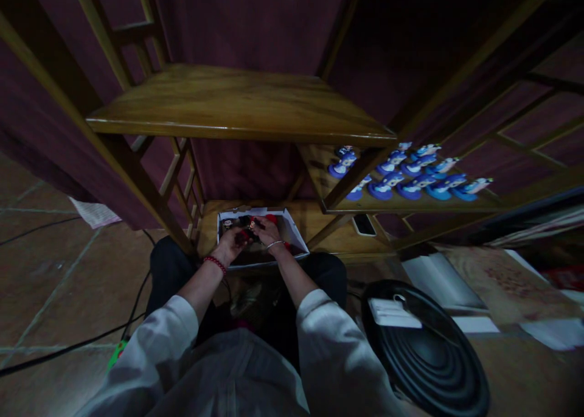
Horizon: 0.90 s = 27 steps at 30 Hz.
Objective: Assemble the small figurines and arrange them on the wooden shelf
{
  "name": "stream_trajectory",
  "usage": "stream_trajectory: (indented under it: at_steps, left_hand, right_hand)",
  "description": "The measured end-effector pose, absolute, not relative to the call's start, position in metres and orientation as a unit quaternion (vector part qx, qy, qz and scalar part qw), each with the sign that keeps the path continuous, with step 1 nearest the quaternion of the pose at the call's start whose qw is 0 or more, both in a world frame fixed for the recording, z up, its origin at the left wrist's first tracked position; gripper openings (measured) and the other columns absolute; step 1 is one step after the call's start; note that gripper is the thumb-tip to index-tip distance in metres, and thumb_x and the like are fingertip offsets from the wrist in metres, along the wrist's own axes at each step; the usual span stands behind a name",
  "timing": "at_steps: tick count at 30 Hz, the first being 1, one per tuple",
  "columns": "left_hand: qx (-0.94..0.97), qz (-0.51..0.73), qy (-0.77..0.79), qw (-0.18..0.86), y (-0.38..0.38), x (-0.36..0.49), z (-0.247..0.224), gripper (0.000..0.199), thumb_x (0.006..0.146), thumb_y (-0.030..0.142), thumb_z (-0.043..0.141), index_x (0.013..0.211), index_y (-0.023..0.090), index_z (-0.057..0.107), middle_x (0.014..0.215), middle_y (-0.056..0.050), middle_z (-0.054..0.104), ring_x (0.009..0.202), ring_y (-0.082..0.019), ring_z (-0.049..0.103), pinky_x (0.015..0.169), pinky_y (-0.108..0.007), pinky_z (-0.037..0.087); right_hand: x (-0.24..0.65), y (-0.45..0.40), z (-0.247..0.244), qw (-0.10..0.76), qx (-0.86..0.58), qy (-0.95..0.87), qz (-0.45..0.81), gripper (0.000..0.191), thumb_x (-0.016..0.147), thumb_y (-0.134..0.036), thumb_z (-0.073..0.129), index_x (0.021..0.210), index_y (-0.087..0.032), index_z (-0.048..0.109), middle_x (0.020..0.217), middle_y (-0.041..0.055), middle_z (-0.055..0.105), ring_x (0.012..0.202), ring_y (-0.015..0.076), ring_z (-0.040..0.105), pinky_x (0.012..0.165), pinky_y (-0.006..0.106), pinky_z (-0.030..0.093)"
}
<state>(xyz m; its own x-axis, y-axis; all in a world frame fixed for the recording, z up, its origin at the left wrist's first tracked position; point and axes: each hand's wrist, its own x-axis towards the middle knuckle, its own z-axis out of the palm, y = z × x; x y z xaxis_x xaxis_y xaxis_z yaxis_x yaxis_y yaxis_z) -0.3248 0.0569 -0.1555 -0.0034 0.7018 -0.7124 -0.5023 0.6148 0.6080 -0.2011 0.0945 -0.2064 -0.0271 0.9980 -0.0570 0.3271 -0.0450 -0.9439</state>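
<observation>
A small black-and-red figurine (250, 227) is between my two hands, low over a white-edged cardboard box (297, 235). My left hand (229, 244) curls round its lower left side. From the right, my right hand (269, 231) closes on it, and the fingers hide much of its shape. Inside the box lie other dark and red pieces, among them a small one with a pale face (227, 223) at the left end. Dim light keeps their details from showing.
The box rests on a low wooden shelf (335, 222), where a phone (364, 224) lies to the right. An upper board (237, 103) overhangs my hands. Several blue figurines (413, 185) stand on the right shelf. A black round ribbed object (429, 356) is beside my right knee; cables (68, 349) cross the floor left.
</observation>
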Motion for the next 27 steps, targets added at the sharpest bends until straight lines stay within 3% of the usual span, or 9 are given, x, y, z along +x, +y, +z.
stream_trajectory:
  at_steps: [14, 27]
  left_hand:
    - [0.035, 0.427, 0.541, 0.724, 0.058, -0.322, -0.159, 0.014, 0.077, 0.018, 0.047, 0.067, 0.012, 0.055, 0.056, -0.004, 0.057, 0.048, -0.012, 0.056, 0.041, -0.019, 0.042]
    - [-0.022, 0.468, 0.524, 0.711, 0.058, -0.319, -0.151, 0.013, 0.075, 0.012, 0.047, 0.063, 0.015, 0.052, 0.054, -0.001, 0.053, 0.047, -0.010, 0.054, 0.042, -0.018, 0.043]
  right_hand:
    - [-0.203, 0.091, -0.209, 0.390, -0.587, -0.546, 0.453, 0.029, 0.071, -0.024, 0.060, 0.099, -0.020, 0.062, 0.091, 0.0028, 0.066, 0.082, 0.0154, 0.062, 0.080, 0.035, 0.051]
    - [-0.203, 0.089, -0.197, 0.405, -0.554, -0.570, 0.452, 0.028, 0.070, -0.021, 0.059, 0.097, -0.018, 0.061, 0.094, 0.0028, 0.065, 0.087, 0.0139, 0.061, 0.084, 0.030, 0.047]
